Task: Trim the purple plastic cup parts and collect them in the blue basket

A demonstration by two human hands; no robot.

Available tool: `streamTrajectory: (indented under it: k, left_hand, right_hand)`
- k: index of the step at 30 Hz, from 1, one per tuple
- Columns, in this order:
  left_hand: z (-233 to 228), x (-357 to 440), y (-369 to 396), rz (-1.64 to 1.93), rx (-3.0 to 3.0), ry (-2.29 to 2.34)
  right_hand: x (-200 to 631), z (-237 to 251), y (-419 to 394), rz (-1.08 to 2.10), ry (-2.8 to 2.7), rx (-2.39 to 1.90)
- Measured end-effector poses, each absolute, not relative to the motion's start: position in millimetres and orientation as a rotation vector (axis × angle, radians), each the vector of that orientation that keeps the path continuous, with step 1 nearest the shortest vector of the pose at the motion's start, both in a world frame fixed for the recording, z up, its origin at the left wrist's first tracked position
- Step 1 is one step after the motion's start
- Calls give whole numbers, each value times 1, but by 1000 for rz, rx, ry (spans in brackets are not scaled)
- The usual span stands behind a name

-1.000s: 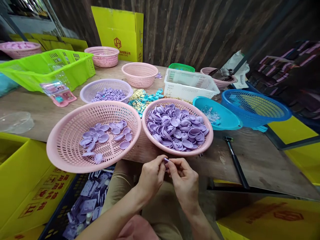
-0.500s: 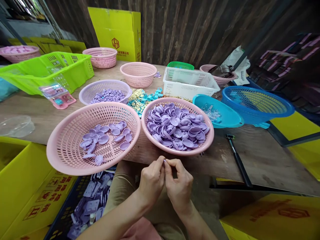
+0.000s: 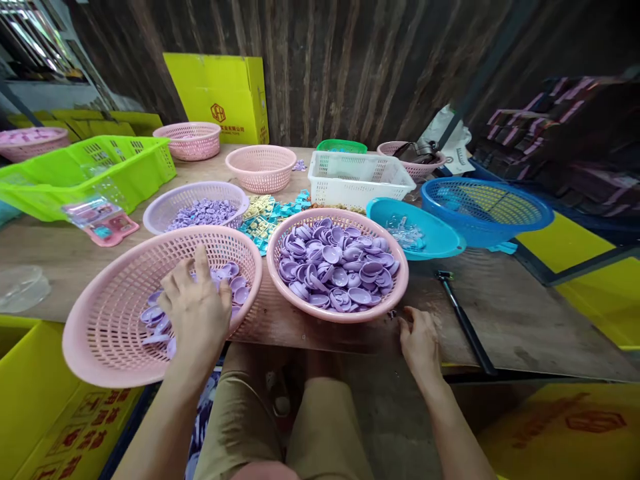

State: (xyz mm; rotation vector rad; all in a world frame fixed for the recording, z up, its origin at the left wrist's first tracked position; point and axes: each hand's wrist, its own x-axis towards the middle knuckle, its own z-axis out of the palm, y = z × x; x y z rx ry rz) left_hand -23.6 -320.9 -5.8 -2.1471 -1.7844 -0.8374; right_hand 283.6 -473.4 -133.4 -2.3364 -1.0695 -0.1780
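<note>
Head view: my left hand [image 3: 197, 313], fingers spread, hides some purple caps [image 3: 235, 283] beneath it in the pink basket [image 3: 100, 333], while my right hand [image 3: 419, 339] rests loosely open on the wooden bench [image 3: 510, 313].

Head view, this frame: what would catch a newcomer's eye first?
Two round pink plastic baskets at the table's near edge: the right pink basket is heaped with lilac plastic shell-shaped caps, while the left pink basket holds only a few. The left hand reaches into that sparser basket, and the right hand rests at the table edge. Behind, a bright yellow cardboard box stands against the dark wooden wall.
</note>
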Motion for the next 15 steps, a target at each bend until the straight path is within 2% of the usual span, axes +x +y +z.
streamTrajectory:
  k: [4, 9, 15]
  left_hand:
    - [-10, 39, -339, -812, -2529, -1480]
    - [-17, 114, -351, -507, -3032, -1080]
    - [-24, 144, -336, -249, -3263, -610]
  right_hand:
    - [282, -134, -463, -123, -1150, -2417]
    - [281, -136, -461, -85, -1116, -2451]
    - [288, -139, -469, -49, -1183, -2355]
